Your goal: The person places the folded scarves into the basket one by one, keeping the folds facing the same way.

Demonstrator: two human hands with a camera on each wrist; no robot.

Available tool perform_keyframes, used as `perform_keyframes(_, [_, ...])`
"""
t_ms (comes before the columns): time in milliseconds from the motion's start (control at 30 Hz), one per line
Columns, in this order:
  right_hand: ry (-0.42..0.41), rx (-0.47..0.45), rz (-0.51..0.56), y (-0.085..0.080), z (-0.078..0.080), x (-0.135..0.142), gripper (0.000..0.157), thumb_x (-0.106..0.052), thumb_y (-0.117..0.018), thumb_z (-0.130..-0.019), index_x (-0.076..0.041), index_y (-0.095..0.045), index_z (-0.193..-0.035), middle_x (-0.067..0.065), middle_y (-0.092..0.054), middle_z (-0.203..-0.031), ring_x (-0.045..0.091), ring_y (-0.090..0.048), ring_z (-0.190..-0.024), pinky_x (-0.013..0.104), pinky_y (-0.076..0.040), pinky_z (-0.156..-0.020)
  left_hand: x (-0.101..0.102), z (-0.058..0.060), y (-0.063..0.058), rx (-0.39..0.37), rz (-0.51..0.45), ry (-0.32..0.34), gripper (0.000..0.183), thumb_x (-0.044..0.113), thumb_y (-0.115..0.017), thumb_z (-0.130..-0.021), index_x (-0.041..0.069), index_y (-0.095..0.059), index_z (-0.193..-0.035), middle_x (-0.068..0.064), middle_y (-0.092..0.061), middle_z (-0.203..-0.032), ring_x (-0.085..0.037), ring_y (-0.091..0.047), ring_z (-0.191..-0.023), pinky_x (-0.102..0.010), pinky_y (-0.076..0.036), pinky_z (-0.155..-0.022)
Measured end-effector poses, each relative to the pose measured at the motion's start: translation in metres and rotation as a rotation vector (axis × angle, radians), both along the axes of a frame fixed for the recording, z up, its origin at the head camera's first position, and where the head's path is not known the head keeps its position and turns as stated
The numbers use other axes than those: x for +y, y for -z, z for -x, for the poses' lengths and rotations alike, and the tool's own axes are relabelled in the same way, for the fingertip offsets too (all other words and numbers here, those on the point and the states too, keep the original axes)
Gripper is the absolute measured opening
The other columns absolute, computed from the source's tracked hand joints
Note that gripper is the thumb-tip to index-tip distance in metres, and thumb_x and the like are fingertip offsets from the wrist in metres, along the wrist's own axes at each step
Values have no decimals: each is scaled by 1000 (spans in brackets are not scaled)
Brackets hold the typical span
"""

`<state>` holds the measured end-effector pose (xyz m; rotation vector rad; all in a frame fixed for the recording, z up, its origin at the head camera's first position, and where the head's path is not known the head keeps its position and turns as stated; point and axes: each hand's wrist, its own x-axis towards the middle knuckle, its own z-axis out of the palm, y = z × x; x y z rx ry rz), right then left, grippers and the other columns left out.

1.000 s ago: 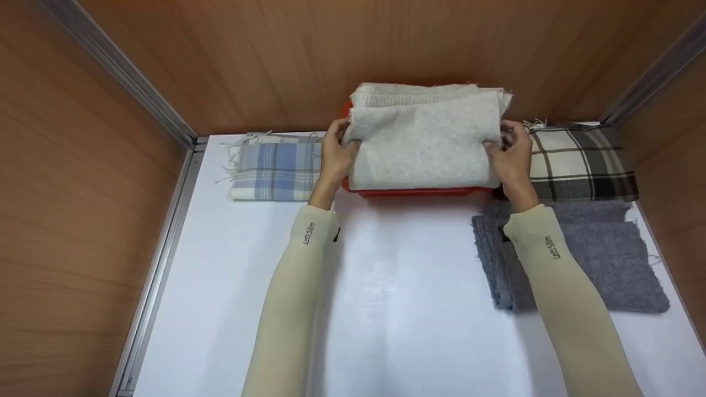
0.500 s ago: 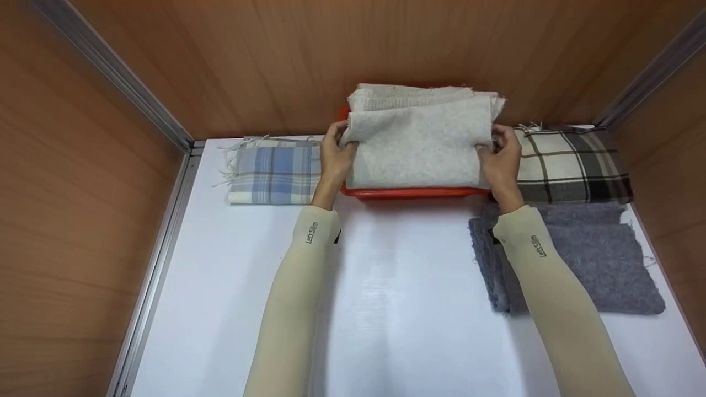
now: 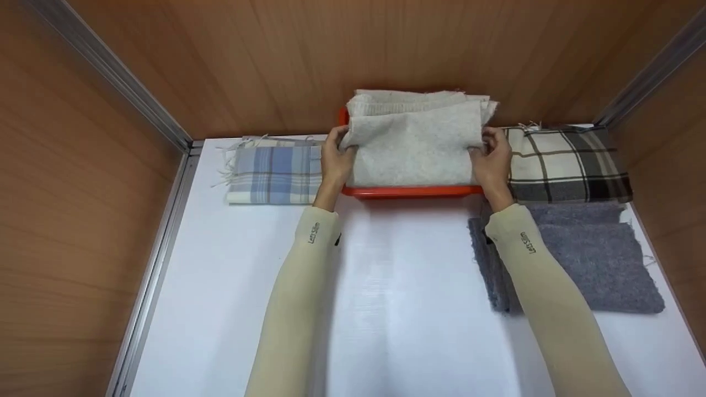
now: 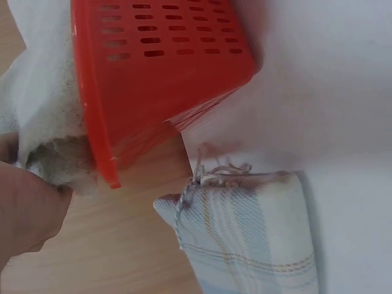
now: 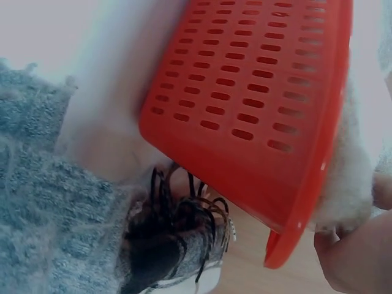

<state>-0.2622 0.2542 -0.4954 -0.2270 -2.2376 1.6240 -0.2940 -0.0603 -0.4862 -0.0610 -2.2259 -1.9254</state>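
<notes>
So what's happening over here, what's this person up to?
Their left hand and right hand grip a folded pale grey cloth by its two sides at the top of a red basket; how deep it sits is unclear. A blue plaid cloth lies left of the basket, a dark checked cloth right, with a dark grey cloth nearer the person.

A white table [image 3: 375,309] carries 4 things directly on its surface: a red basket [image 3: 413,192] at the far edge, a blue checked cloth [image 3: 278,172] to its left, a black-and-white checked cloth [image 3: 562,165] to its right, and a folded grey cloth [image 3: 601,264] nearer the front on the right.
</notes>
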Motion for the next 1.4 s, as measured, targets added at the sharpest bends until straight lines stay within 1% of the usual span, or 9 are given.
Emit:
perform_keyframes(167, [-4,-10,-19,5,3,-1,37,9,-61,-99,3,-58,-135,17,-66,-125,18,-58,-109,27,-44,-92,1,-1,3,-8,54,-3,39,-14,-62,-97,-4,-61,-135,-21,-65,-138,-29,-59,-133,-36,-44,-114])
perform_keyframes(400, [-20,-64,-57,8,1,6,35,10,-58,-102,4,-60,-137,20,-65,-138,29,-61,-130,35,-48,-112,2,-5,5,-27,162,7,45,-18,-56,-95,-1,-63,-137,-20,-59,-135,-31,-58,-121,-36,-48,-107])
perform_keyframes(600, [-23,-69,-88,11,-4,13,32,10,-58,-103,6,-62,-135,21,-66,-138,32,-62,-130,38,-48,-112,2,-10,7,-72,213,-22,42,-16,-58,-98,-1,-63,-137,-21,-56,-136,-32,-57,-120,-39,-49,-104])
perform_keyframes(767, [-19,-71,-112,11,-10,19,31,8,-59,-103,5,-64,-133,21,-66,-136,31,-62,-129,38,-49,-111,4,-15,8,-59,285,-29,38,-13,-59,-98,0,-66,-134,-23,-60,-128,-33,-59,-114,-44,-50,-99])
perform_keyframes(900, [-27,-15,-89,12,-19,27,29,9,-61,-102,7,-66,-131,24,-67,-131,33,-63,-125,38,-50,-109,5,-18,10,-17,386,-9,36,-12,-61,-97,0,-67,-130,-25,-64,-123,-35,-60,-110,-46,-49,-99])
perform_keyframes(1067, [-5,24,-64,11,-32,40,29,9,-61,-102,8,-65,-130,23,-68,-129,34,-64,-122,31,-50,-104,9,-22,10,-12,477,47,35,-10,-62,-97,-2,-67,-131,-22,-66,-134,-36,-62,-120,-46,-47,-106])
perform_keyframes(1200, [42,60,-56,8,-46,52,29,12,-58,-101,9,-65,-130,24,-67,-130,34,-64,-122,29,-49,-101,12,-22,8,-59,532,107,35,-4,-63,-98,-3,-66,-133,-23,-66,-136,-36,-61,-125,-46,-47,-108])
perform_keyframes(1267, [64,73,-64,3,-55,56,30,13,-57,-101,11,-64,-129,26,-66,-131,32,-63,-121,29,-49,-101,14,-21,8,-98,546,134,36,-2,-63,-99,-3,-65,-135,-24,-65,-137,-36,-62,-121,-46,-47,-107])
perform_keyframes(1400, [86,100,-50,-10,-76,63,28,18,-55,-99,18,-61,-127,32,-64,-128,14,-64,-111,27,-49,-98,16,-21,8,-196,575,168,36,4,-61,-103,-2,-62,-139,-24,-65,-137,-35,-61,-113,-49,-48,-103])
